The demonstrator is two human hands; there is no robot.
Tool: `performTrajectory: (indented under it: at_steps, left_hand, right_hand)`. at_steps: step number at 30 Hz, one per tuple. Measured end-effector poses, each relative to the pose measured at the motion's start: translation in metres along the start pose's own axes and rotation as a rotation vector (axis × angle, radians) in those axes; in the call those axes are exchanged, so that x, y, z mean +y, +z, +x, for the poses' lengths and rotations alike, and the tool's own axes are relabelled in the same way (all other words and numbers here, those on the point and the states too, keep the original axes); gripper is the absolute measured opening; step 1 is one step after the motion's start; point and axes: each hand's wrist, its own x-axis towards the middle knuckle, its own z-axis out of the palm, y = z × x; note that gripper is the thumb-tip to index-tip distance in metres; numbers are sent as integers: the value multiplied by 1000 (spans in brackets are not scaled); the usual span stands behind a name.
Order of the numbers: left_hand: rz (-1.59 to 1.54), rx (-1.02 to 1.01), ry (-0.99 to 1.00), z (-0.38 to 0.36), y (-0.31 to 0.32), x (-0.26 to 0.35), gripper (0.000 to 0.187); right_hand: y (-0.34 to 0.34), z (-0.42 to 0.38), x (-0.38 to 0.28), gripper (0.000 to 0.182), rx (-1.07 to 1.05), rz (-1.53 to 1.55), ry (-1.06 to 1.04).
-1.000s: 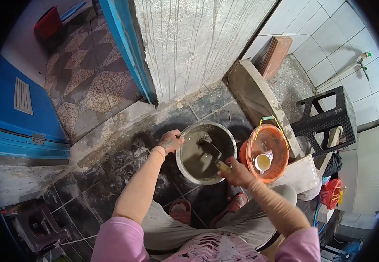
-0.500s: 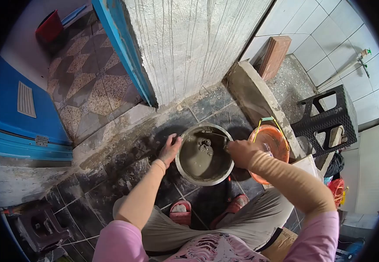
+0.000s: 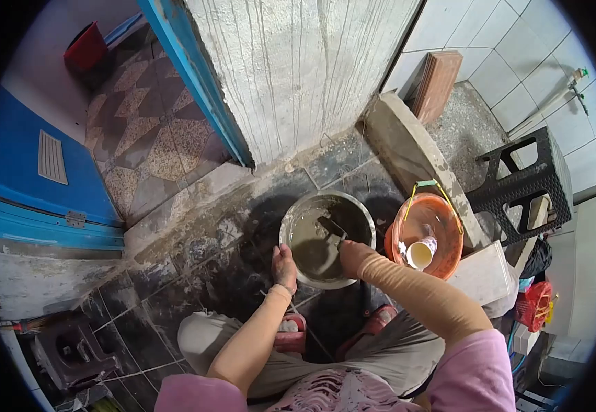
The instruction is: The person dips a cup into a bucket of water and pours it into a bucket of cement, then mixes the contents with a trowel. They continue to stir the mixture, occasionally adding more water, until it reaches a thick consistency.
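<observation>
A round metal basin [image 3: 370, 230] stands on the floor in front of my feet, holding wet grey cement mix [image 3: 312, 255]. My right hand [image 3: 357, 259] is closed over the basin's near right side, around the handle of a trowel [image 3: 331, 225]. The trowel's dark blade lies in the mix, partly coated. Against the basin's outer left side rests my left hand [image 3: 284, 268], fingers stretched out and pointing up, not wrapped around the rim. Right of the basin, an orange bucket [image 3: 454, 240] contains a white cup [image 3: 421, 254] lying tilted.
A low concrete curb [image 3: 408, 137] runs behind the bucket. Beyond it are a black plastic stool [image 3: 524, 185] and leaning reddish tiles [image 3: 438, 86]. A blue door [image 3: 20, 165] is at left, with a dark stool [image 3: 75, 347] below. A pale block [image 3: 483, 275] sits beside the bucket.
My right hand has moved from the basin's right rim inward and nearer, bringing the trowel blade into view. My left hand has slid down along the left side. The cup shows more clearly.
</observation>
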Motion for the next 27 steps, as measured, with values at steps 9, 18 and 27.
performTrajectory:
  at_steps: [9, 18, 27]
  left_hand:
    - [-60, -8, 73, 26, -2, 4, 35]
    - [-107, -119, -21, 59, -11, 11, 55]
    - [-216, -76, -135, 49, -15, 19, 57]
  right_hand:
    - [33, -47, -1, 31, 263, -88, -19]
    - [-4, -83, 6, 30, 164, -171, -188]
    - [-46, -50, 36, 31, 167, -78, -89]
